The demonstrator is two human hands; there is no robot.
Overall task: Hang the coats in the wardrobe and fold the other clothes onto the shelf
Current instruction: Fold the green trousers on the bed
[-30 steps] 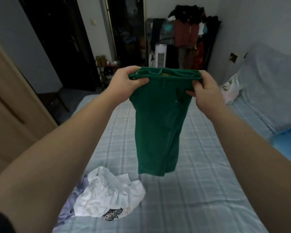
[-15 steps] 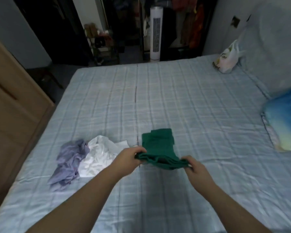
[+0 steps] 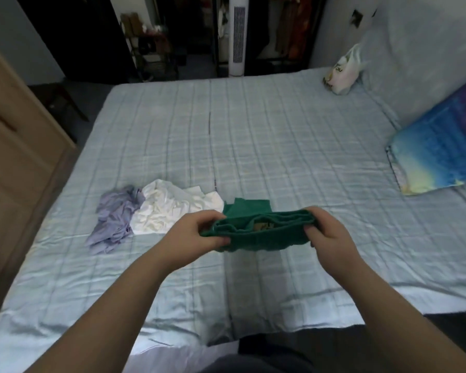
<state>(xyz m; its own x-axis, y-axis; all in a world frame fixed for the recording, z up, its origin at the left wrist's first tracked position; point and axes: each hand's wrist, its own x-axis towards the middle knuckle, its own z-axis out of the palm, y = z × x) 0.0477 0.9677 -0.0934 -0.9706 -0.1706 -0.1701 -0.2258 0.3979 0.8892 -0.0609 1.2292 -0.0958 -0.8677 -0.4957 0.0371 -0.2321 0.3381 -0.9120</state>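
Holds the green shorts (image 3: pixel 256 238) by the waistband, with the left hand (image 3: pixel 199 235) pinching the end nearer the white garment (image 3: pixel 172 211) and the right hand (image 3: pixel 326 235) curled round the end farther from it. Lies with long axis crosswise between both, equally near each, just right of that garment, legs trailing beyond. Looks soft, deep green, waist gathered and gaping upward, tan label inside; probably wants laying flat next.

just the one head cam here, looking forward and down across the bed (image 3: pixel 280 135) from its near edge, pretty close; far doorway's kinda murky.
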